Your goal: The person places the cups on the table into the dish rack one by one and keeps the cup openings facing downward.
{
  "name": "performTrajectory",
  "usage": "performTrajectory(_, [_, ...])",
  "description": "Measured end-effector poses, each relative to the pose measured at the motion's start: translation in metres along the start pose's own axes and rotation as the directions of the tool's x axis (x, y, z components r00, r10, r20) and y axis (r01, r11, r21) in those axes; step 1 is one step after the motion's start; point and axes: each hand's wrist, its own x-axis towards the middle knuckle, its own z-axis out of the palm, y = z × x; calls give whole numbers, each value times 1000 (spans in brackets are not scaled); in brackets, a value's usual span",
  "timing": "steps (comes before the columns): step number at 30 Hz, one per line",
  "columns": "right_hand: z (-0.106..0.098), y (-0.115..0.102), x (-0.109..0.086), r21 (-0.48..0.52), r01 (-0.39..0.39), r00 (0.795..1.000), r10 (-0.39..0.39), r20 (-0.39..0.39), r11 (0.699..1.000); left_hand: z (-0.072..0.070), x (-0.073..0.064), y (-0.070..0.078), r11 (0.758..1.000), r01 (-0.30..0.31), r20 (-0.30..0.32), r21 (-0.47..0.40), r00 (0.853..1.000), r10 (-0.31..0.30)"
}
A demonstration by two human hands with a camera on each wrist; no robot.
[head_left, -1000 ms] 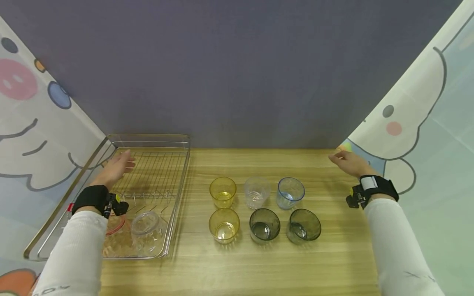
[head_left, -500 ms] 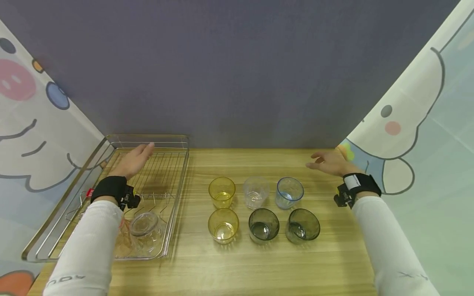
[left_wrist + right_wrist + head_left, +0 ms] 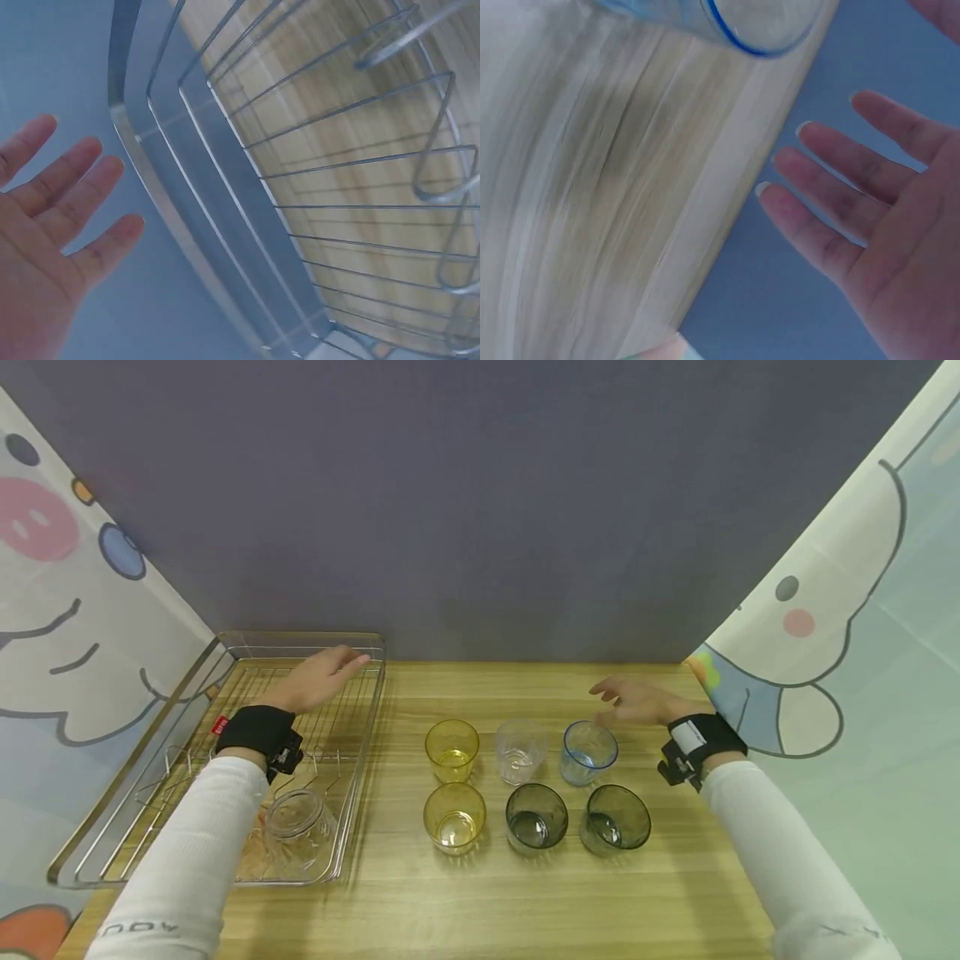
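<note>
My left hand [image 3: 318, 679] hovers over the back of the wire dish rack [image 3: 358, 777], fingers extended and holding nothing. In the left wrist view its palm [image 3: 34, 262] and spread fingers show beside the rack's rim. My right hand [image 3: 637, 702] reaches above the blue-rimmed glass [image 3: 588, 756], its fingers loosely bent and nothing in them. That rim appears at the top of the right wrist view. Left of it stand a clear glass [image 3: 519, 756] and a yellow glass [image 3: 452, 753]. The front row has another yellow glass [image 3: 454, 820] and two dark grey glasses [image 3: 536, 820].
Inside the rack's front, an upside-down clear glass [image 3: 298, 827] sits beside a pinkish glass [image 3: 255, 852], partly behind my left sleeve. A grey panel [image 3: 480, 510] rises behind the wooden table [image 3: 540, 910], with cartoon-printed walls [image 3: 847, 610] at both sides.
My left hand has moved right across the rack. The right hand has moved left from the table's far right to the blue-rimmed glass. The glasses stay where they were.
</note>
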Motion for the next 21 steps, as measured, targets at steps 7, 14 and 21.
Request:
performTrajectory(7, [15, -12, 2, 104, -7, 984, -11, 176, 995, 13, 7, 26, 985, -91, 30, 148, 996, 88])
performTrajectory(14, [31, -25, -2, 45, 85, 970, -93, 225, 995, 25, 2, 50, 957, -195, 52, 215, 981, 188])
performTrajectory(21, [42, -35, -3, -99, 65, 974, -41, 223, 993, 39, 0, 58, 939, -232, 88, 254, 972, 216])
